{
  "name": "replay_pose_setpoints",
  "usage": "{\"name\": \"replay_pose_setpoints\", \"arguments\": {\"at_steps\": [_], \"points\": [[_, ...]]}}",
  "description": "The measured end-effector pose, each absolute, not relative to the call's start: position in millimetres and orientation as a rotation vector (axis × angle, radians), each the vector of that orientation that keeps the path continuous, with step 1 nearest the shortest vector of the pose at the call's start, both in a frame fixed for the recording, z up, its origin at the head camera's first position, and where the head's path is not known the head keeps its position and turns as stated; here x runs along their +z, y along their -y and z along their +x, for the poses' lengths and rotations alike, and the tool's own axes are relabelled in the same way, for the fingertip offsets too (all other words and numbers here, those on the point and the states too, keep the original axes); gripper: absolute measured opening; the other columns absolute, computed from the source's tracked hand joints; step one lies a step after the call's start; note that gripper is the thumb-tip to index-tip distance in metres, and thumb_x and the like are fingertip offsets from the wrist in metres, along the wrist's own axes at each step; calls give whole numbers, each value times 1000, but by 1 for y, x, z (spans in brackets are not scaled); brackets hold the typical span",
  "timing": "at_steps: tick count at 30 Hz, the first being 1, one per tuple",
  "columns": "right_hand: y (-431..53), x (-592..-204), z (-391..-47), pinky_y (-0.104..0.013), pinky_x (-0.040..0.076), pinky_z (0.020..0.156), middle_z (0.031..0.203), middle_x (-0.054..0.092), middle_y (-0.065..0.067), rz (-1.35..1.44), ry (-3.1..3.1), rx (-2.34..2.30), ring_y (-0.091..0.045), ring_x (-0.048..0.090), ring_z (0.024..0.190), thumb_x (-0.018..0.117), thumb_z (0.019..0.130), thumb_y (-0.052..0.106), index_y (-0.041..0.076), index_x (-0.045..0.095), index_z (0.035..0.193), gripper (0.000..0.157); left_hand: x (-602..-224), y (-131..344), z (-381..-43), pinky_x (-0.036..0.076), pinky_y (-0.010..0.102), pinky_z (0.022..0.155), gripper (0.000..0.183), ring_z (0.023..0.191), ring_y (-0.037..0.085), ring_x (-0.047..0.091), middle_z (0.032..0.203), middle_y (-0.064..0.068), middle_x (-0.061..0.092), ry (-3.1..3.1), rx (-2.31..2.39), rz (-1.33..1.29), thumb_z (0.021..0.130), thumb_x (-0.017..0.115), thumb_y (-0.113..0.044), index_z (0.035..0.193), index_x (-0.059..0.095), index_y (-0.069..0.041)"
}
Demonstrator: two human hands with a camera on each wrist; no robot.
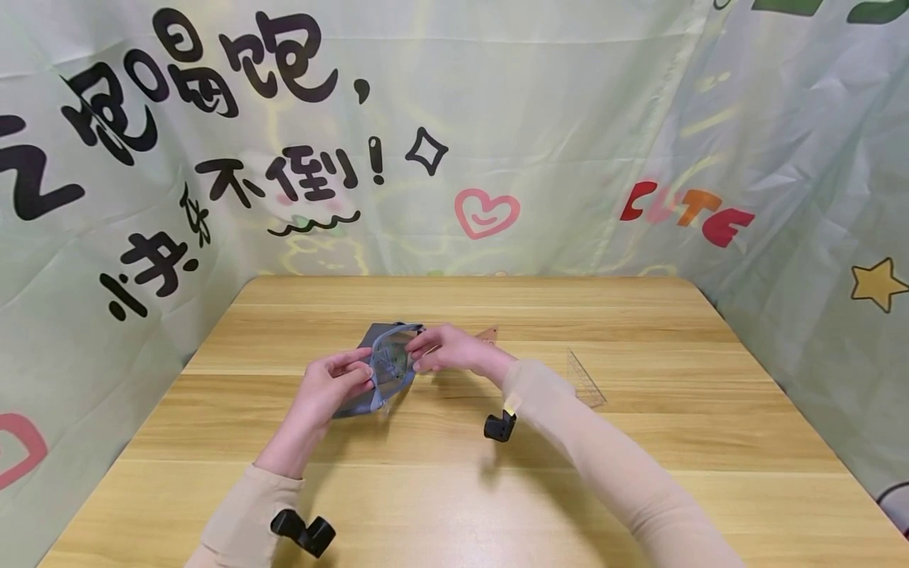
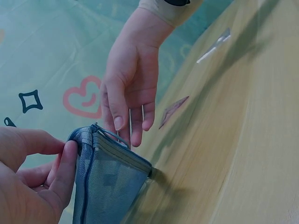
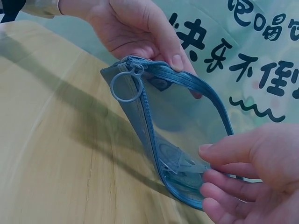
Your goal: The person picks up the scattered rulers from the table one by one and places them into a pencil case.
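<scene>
My left hand (image 1: pixel 334 384) pinches the rim of a blue-grey mesh zipper pouch (image 2: pixel 114 186) between thumb and fingers. The pouch is tilted over the table, its zipped mouth unfastened and spread wide. A round ring pull (image 3: pixel 126 101) hangs at one corner of the zipper. Through the mouth, clear drawing tools (image 3: pixel 180 163) show low inside. At the opposite side of the mouth is my right hand (image 1: pixel 450 349), fingers loosely bent and fingertips right at the opening; nothing shows between them.
Beyond my right hand a reddish triangular set square (image 1: pixel 488 335) lies on the wooden table (image 1: pixel 454 489). A clear set square (image 1: pixel 585 383) with grid lines lies farther right, partly behind the right sleeve. A printed cloth (image 1: pixel 568 118) hangs around the back and sides.
</scene>
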State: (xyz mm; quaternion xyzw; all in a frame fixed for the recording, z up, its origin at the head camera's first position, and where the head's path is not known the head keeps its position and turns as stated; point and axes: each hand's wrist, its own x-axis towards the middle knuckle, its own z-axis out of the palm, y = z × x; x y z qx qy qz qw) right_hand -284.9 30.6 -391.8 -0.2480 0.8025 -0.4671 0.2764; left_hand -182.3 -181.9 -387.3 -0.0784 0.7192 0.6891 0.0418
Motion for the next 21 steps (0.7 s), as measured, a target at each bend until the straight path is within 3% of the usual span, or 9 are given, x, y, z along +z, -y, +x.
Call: {"name": "replay_pose_setpoints", "arguments": {"at_steps": [15,21], "points": [[-49,-397,-278,-43,57,88,127,62,-24,-642,-2182,-1344,-16,62,100,66,91,5,-3,56,135,46,-387,181,-182,60,14,76,46,76,-1,64,81,-11,61,-2193,2115,-233,93,58,3,138,50,10],[-58,-397,-274,-30,58,86,126,62,-24,-645,-2219,-1374,-21,63,106,67,91,9,-2,55,136,48,-387,181,-182,60,14,76,46,76,0,64,81,-10,61,-2190,2119,-233,93,58,4,138,50,10]]}}
